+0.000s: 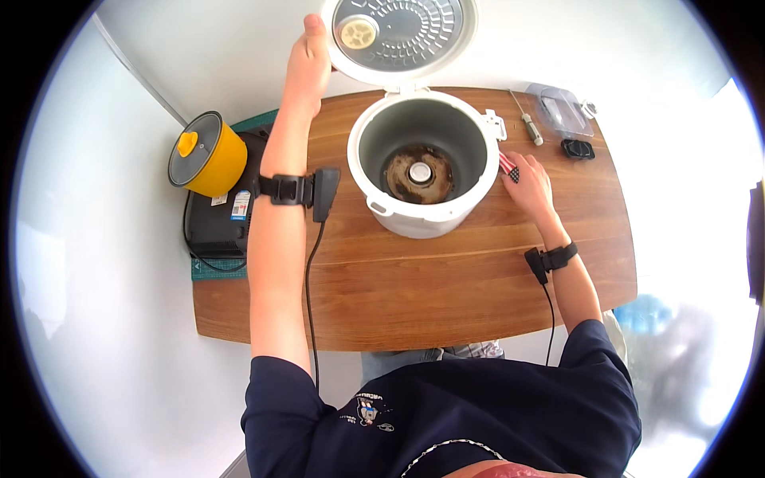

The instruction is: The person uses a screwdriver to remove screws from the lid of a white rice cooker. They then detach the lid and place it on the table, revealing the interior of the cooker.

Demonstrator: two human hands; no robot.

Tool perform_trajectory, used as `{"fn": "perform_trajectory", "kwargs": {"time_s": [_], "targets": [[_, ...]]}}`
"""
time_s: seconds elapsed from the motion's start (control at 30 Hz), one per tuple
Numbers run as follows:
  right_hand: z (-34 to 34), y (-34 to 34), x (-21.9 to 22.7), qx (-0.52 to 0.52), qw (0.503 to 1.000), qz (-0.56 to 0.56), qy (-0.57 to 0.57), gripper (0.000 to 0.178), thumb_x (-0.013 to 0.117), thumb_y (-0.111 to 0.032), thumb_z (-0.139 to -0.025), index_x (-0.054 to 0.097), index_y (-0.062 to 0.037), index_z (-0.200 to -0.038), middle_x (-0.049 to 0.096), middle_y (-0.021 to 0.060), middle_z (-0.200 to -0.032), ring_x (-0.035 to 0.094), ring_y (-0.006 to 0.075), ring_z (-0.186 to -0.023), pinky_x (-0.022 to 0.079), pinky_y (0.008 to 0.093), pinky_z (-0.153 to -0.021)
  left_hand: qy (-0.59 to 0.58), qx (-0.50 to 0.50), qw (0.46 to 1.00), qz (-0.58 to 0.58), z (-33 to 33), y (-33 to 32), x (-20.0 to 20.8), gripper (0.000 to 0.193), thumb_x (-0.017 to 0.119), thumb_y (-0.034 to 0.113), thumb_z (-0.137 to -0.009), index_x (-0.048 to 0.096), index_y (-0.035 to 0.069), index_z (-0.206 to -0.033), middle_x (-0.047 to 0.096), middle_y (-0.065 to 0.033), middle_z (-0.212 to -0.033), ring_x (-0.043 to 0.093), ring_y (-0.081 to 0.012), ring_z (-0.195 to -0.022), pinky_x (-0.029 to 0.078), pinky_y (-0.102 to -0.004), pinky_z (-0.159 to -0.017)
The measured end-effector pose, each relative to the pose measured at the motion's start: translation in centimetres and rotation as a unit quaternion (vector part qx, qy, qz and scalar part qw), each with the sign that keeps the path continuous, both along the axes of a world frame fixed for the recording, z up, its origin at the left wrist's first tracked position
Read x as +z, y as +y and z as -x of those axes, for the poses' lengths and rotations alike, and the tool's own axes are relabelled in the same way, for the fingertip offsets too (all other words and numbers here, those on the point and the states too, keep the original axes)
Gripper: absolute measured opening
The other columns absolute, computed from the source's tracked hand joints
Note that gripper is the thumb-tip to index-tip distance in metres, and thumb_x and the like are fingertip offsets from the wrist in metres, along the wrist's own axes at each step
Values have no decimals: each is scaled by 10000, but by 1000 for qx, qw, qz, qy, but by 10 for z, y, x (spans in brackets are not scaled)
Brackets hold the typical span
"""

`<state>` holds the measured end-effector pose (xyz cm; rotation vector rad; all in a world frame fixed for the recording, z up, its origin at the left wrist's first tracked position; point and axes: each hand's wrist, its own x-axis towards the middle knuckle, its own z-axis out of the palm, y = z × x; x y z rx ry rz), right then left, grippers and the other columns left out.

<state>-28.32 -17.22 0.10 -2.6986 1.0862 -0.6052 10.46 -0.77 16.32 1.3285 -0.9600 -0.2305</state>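
A white rice cooker (426,223) stands at the middle of the table with its lid (414,40) raised. Its inner pot is out, so the grey cavity shows a brown-stained heating plate (438,185) around a round silver centre. My left hand (307,70) grips the left rim of the lid, thumb up, the other fingers mostly hidden. Beside the cooker's right wall, my right hand (531,188) is closed around a slim object with red-and-white stripes and a dark starred patch (508,166). Most of that object is covered, so its kind cannot be made out.
At the left, a yellow pot with a glass lid (217,163) sits on a black appliance (219,231) over a green mat (209,269). A screwdriver (529,127), a clear plastic tray (562,111) and a small black part (578,149) lie at the back right. Cables hang from both wrist straps.
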Motion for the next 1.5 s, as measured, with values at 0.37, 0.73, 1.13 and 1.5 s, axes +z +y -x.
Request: {"fn": "perform_trajectory", "kwargs": {"time_s": [0.37, 0.73, 1.13, 1.5], "targets": [[19, 36, 44, -11, 954, -26, -299, 293, 737, -44, -837, 711, -33, -1129, 704, 104, -980, 683, 219, -856, 537, 323, -784, 4, -28, 1000, -13, 22, 20, 3, 827, 295, 707, -1058, 657, -35, -1116, 641, -45, -927, 581, -144, -849, 496, -314, -822], [3, 82, 182, 130, 897, 129, -402, 324, 732, 38, -849, 690, -4, -1168, 668, 79, -1047, 636, 143, -886, 516, 257, -781, -208, 35, 976, 50, 40, 11, 65, 487, 678, 371, -1005, 593, 22, -1333, 671, -112, -1147, 638, -219, -1013, 515, -359, -887], [-58, 107, 259, 206, 875, 272, -343, 251, 761, -45, -829, 742, -93, -1074, 652, 45, -1020, 692, 196, -792, 580, 319, -696, -478, 68, 873, -65, 70, 10, 119, 634, 777, 375, -907, 548, 78, -1418, 673, -202, -1222, 679, -370, -1069, 542, -449, -896], [-66, 111, 260, 190, 872, 308, -330, 236, 758, -65, -845, 736, -85, -1079, 632, 46, -1034, 687, 190, -777, 579, 331, -674, -445, 73, 891, -58, 84, 8, 129, 349, 718, 257, -936, 598, 24, -1167, 716, -218, -984, 696, -400, -925, 547, -464, -782]]}}
